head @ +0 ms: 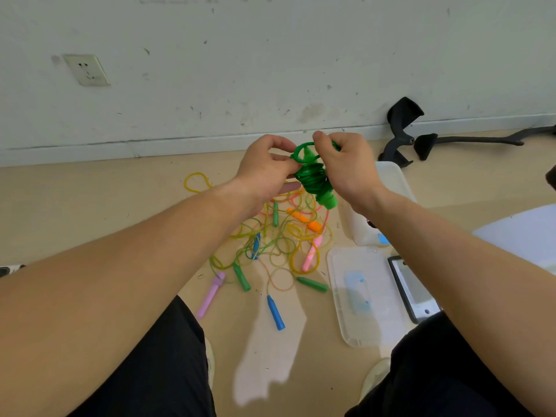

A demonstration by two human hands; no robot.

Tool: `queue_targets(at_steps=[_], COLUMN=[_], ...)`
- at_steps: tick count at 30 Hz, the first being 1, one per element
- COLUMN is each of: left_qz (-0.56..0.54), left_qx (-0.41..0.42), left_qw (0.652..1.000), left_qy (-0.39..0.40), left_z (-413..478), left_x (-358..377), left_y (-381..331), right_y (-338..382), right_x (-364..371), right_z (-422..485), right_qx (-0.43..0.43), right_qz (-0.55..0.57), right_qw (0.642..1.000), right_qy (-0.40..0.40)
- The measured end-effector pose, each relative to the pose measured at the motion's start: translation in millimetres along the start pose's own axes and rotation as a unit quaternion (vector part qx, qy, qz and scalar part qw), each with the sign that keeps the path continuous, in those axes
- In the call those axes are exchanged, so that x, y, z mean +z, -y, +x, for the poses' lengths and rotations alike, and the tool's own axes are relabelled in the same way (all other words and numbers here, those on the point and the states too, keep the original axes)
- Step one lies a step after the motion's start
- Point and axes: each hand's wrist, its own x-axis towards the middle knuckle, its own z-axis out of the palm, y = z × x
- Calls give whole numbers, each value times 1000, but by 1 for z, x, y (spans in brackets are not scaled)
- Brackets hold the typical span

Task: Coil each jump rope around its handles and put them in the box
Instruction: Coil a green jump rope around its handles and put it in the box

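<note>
You hold the green jump rope (313,176) up in the air between both hands, above the floor and at about twelve o'clock from the loose pile (279,239). It is a bright, glossy green cord wound in many tight turns round its handles, making a thick, uneven bundle that tilts. One ribbed handle end pokes out at the bundle's five o'clock, and a single free loop stands up at its top.

Your left hand (267,167) has its fingers curled in and pinches the bundle's side at nine o'clock. Your right hand (349,167) pinches the free loop at the top between thumb and forefinger, with the other fingers folded behind the cord (how they lie there is hidden).

The clear plastic box (397,182) sits on the floor at three o'clock from the bundle, partly behind your right wrist. Its lid (367,296) lies flat at five o'clock from the pile.

The pile is a tangle of thin yellow, green and pink cords. Out of it stick orange handles (307,221), a pink handle (311,254), a blue handle (275,313), a purple handle (210,293) and two green handles (240,276).
</note>
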Motion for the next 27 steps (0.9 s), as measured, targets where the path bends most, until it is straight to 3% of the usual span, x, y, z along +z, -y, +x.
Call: queue_targets(at_steps=[3, 11, 21, 27], left_qz=[-27, -27, 9, 12], left_qx=[-8, -2, 13, 13], left_qw=[1000, 999, 998, 998], left_qy=[9, 21, -58, -61], left_z=[3, 6, 6, 5], left_x=[0, -2, 6, 1], left_y=[0, -1, 1, 0], right_y=[-3, -8, -6, -9], right_x=[-3, -2, 3, -3], right_z=[2, -1, -5, 0], right_qx=[14, -59, -124, -164], right_qz=[42, -28, -70, -122], right_qw=[999, 998, 989, 978], right_qy=[-27, -5, -39, 35])
